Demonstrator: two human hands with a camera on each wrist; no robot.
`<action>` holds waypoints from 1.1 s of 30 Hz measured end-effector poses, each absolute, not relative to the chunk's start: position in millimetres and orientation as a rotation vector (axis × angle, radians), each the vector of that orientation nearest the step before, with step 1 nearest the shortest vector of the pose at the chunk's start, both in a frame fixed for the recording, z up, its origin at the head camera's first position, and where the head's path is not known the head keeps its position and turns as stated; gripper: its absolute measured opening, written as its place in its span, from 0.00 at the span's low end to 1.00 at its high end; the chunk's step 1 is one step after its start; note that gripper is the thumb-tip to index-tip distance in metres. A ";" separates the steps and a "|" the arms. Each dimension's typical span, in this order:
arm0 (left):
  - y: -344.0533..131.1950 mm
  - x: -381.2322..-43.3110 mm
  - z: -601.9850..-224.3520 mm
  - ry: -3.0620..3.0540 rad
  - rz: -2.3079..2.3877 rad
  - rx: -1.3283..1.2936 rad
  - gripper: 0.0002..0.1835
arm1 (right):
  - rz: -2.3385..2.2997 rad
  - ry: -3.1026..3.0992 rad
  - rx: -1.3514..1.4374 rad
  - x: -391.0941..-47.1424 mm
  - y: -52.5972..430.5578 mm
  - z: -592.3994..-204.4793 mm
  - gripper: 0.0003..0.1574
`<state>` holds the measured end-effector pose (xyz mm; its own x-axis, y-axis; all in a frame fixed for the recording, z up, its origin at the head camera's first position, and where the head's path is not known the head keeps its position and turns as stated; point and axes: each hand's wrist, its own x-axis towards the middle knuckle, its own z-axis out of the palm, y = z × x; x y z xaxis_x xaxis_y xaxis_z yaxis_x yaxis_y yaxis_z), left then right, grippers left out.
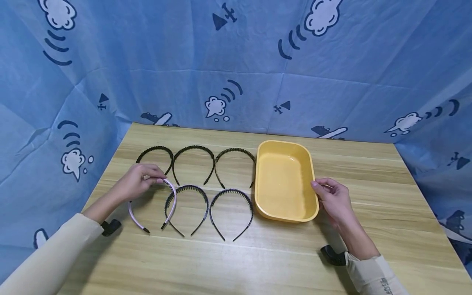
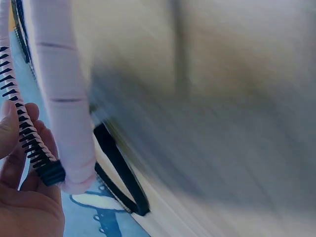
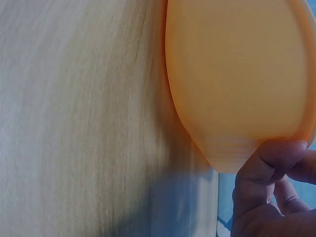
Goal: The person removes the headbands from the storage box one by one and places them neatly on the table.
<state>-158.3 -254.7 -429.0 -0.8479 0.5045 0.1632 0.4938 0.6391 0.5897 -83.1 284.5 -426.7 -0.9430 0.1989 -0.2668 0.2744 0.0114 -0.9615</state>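
My left hand (image 1: 138, 182) pinches the top of a pale pink headband (image 1: 173, 200) with dark comb teeth, over the left side of the table. Its two ends point toward me, and one side overlaps a dark toothed headband (image 1: 206, 203). In the left wrist view the pink headband (image 2: 64, 94) looms close, its teeth beside the thumb. With my right hand (image 1: 334, 200) I hold the right rim of an orange-yellow plastic basin (image 1: 284, 184), thumb at the edge. The right wrist view shows the basin's outer wall (image 3: 237, 74) and the fingers at its rim.
Three black headbands, one in the middle (image 1: 193, 147), line the back row. Another dark headband (image 1: 231, 191) lies in front, left of the basin. The wooden table (image 1: 368, 184) ends at a blue printed cloth (image 1: 250, 49).
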 end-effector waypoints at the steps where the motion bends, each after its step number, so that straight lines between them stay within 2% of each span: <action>1: -256.8 -157.2 -429.4 2.828 1.020 0.851 0.10 | -2.111 2.193 0.509 -83.0 284.5 -426.5 0.13; 12: -267.3 -149.9 -434.2 2.827 1.029 0.770 0.09 | -2.090 2.208 0.508 -81.5 286.1 -425.3 0.18; 33: -287.9 -138.0 -438.4 2.928 0.918 0.713 0.10 | -2.125 2.161 0.499 -83.6 284.2 -427.1 0.12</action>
